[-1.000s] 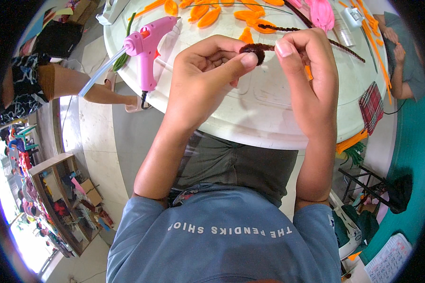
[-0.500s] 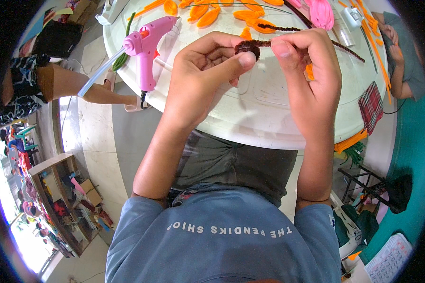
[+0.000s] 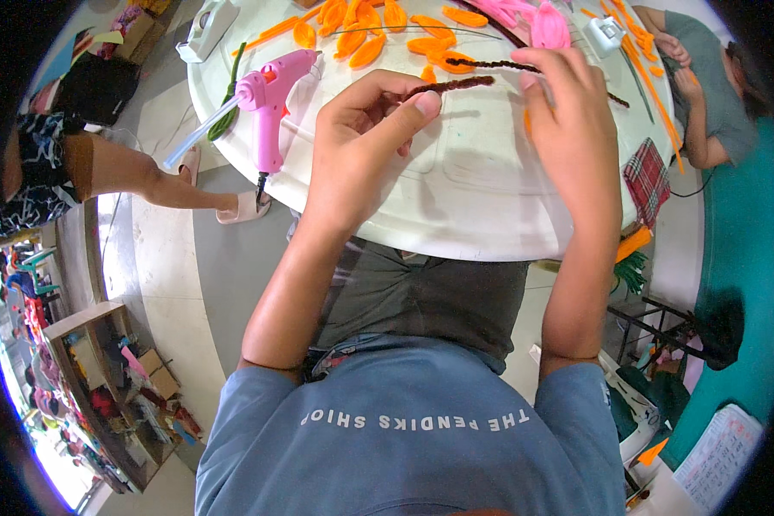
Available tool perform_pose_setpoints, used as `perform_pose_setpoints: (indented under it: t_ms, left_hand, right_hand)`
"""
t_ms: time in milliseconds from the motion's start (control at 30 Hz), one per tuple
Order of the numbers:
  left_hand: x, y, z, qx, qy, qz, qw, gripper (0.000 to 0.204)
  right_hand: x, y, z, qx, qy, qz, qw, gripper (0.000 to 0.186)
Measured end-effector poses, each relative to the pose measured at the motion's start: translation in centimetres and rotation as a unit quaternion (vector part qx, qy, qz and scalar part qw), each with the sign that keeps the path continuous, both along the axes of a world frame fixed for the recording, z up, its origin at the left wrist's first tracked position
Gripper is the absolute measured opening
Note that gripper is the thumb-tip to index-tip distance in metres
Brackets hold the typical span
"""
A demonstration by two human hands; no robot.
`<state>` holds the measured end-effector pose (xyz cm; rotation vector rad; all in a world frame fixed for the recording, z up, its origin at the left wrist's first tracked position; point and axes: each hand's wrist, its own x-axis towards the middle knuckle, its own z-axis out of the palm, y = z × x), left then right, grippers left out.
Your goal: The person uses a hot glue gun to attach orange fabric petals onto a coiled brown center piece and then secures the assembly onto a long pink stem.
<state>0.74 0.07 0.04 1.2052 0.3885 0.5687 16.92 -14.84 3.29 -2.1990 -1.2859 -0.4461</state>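
Glue gun (image 3: pixel 271 99) as reference: pink, lying on white table (image 3: pixel 482 211), clear stick (image 3: pixel 202 135) poking out its back end. With left hand (image 3: pixel 361 142), pinches brown fuzzy stem (image 3: pixel 464 84) between thumb and fingers, right of glue gun, free end pointing further right, away from it. Holds right hand (image 3: pixel 572 125) unclenched, well right of glue gun, thumb and index finger apart, other fingers loosely bent; can't tell if touching twisted dark stem (image 3: pixel 494 64) running under it, also right of glue gun. Around glue gun: green bundle (image 3: pixel 225 107) just left; white tape dispenser (image 3: pixel 211 30) beyond, toward left; orange looped pieces (image 3: pixel 368 52) beyond, toward right; pink bundle (image 3: pixel 550 24) past those; plaid cloth (image 3: pixel 647 176) far right; another person's hands (image 3: pixel 688 83) even farther right; someone's bare leg (image 3: pixel 146 185) well left.
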Motion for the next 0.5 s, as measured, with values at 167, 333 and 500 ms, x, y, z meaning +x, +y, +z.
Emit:
perform_pose_setpoints:
  t_ms: [167,333,500]
  left_hand:
    - [0.1,-0.4,0.0,0.006,-0.005,-0.035,0.999,0.02]
    - [-0.2,-0.4,0.4,0.037,0.01,-0.063,0.997,0.022]
    - [-0.2,-0.5,0.2,0.019,-0.002,-0.075,0.997,0.023]
  right_hand:
    - [1.9,0.7,-1.0,-0.118,-0.144,0.012,0.982,0.018]
    - [2.7,1.6,-0.3,-0.063,-0.177,0.023,0.982,0.012]
    - [3.0,2.0,1.4,0.068,-0.179,0.08,0.978,0.012]
